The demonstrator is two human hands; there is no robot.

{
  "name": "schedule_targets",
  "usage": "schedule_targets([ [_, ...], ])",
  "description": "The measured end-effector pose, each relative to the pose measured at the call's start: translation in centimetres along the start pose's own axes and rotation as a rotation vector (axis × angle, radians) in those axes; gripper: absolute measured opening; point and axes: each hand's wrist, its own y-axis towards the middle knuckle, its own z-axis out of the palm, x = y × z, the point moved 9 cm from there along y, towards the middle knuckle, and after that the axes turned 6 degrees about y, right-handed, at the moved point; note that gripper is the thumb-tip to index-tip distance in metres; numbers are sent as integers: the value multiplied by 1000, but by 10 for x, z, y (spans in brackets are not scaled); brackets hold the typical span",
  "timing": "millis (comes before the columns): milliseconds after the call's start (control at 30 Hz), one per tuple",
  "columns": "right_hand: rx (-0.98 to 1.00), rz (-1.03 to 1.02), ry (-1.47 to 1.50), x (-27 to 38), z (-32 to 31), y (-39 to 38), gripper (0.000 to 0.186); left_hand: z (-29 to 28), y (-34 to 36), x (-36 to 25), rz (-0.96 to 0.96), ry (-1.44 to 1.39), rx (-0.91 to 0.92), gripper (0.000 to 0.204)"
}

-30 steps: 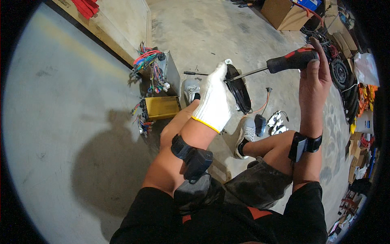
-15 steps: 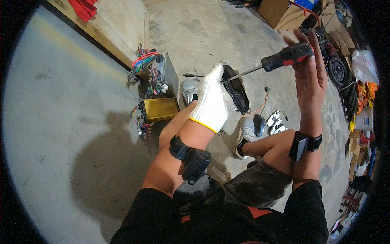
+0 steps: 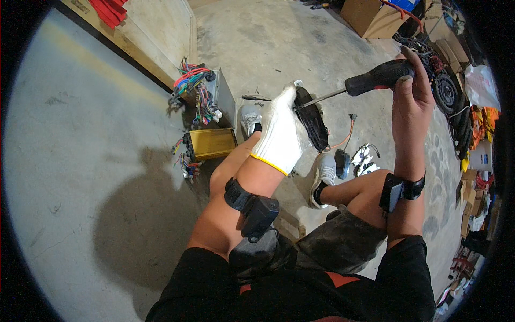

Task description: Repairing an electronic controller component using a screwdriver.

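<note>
My left hand (image 3: pixel 278 126), in a white knit glove with a yellow hem, grips an elongated black part (image 3: pixel 314 118) with a small pale bracket at its top. My right hand (image 3: pixel 409 112), bare, is closed around the black-and-red handle of a screwdriver (image 3: pixel 378 80). Its metal shank slants down-left to the black part beside my left thumb; the exact tip is hidden or too small to tell. My left fingers are mostly hidden behind the part.
A gold metal box (image 3: pixel 213 143) and a grey one (image 3: pixel 225 99) with wire bundles lie left. A small black device (image 3: pixel 342 163) and white parts (image 3: pixel 366 161) lie near my shoe. Cardboard boxes (image 3: pixel 365 19), cables and clutter line the right; a wooden-edged panel (image 3: pixel 161 43) is upper left.
My right fingers lifted off the handle half a second ago and are now wrapped round it again, with the handle turned. Both hands have shifted slightly left since a second ago.
</note>
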Motion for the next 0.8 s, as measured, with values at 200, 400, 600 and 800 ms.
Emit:
schedule_targets([
  [200, 31, 19, 293, 8, 16, 3, 51, -1, 0, -1, -36, -57, 3, 28],
  [400, -7, 58, 59, -8, -2, 3, 57, 4, -4, 2, -45, -24, -32, 30],
  [600, 76, 15, 34, -3, 5, 0, 56, -3, 2, 2, -30, -19, 2, 32],
  [800, 20, 2, 195, 1, 19, 10, 49, -11, 15, 6, -26, -1, -41, 33],
])
